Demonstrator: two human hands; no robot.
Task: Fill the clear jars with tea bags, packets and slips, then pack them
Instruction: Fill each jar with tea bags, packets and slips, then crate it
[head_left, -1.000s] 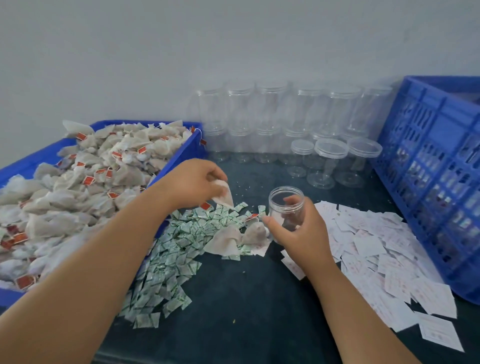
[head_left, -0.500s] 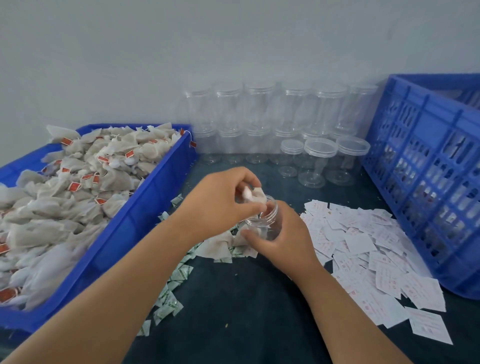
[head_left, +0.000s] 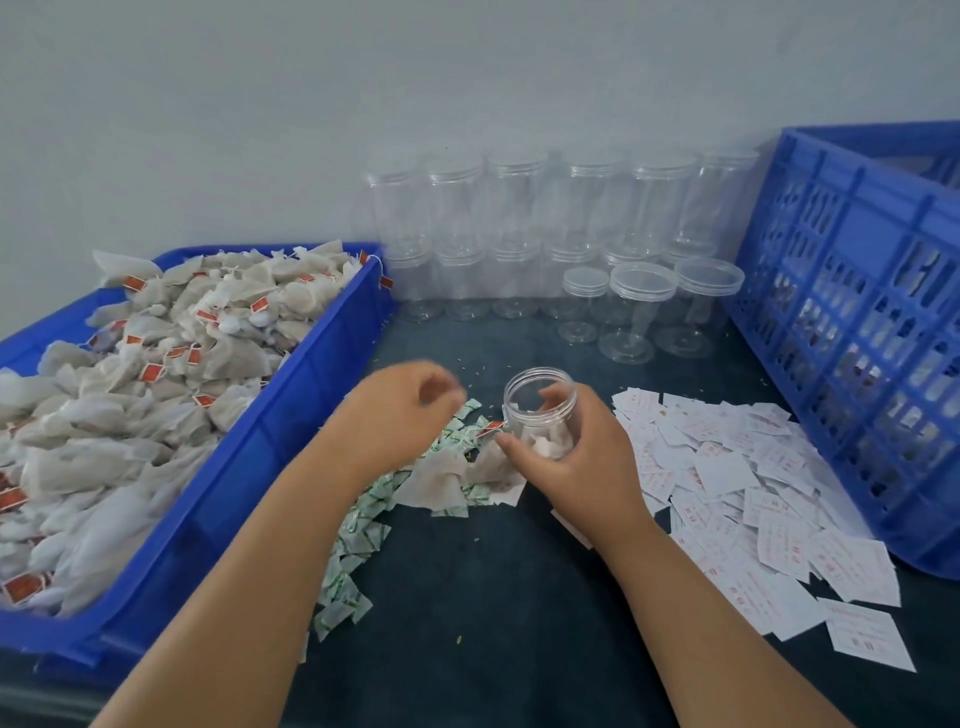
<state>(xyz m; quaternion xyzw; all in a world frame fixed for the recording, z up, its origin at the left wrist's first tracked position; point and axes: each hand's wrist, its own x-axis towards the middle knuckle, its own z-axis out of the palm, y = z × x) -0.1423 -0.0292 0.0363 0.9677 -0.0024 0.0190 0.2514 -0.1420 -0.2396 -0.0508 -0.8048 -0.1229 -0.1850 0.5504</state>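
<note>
Head camera looked down on a dark counter (head_left: 493, 597). Closest in, white slips (head_left: 769, 561) with red print were scattered all over the right side, and a trail of little green-and-white packets (head_left: 353, 551) ran up the middle-left, partly under the left forearm. A bit further in, a couple of loose tea bags (head_left: 436, 480) lay on top of the packets. The right hand (head_left: 576, 462) had its fingers and thumb wrapped round a small clear jar (head_left: 540, 410), lid off and upright, pretty much mid-counter between the packets and the slips. There was white tea bag stuff inside it, and a red tag (head_left: 493, 427) sat right by the thumb. The left hand (head_left: 400, 410) hovered just left of the jar without touching it. It was kinda blurry, fingers loosely curled, and nothing showed in them. Off to the left sat a big blue tray (head_left: 249, 467) piled with bagged tea (head_left: 156, 364). Further back, empty jars (head_left: 519, 208) were stacked two high against the wall (head_left: 467, 78), with three lidded jars (head_left: 644, 301) in front of them. A blue crate (head_left: 857, 312) stood at the far right.
</note>
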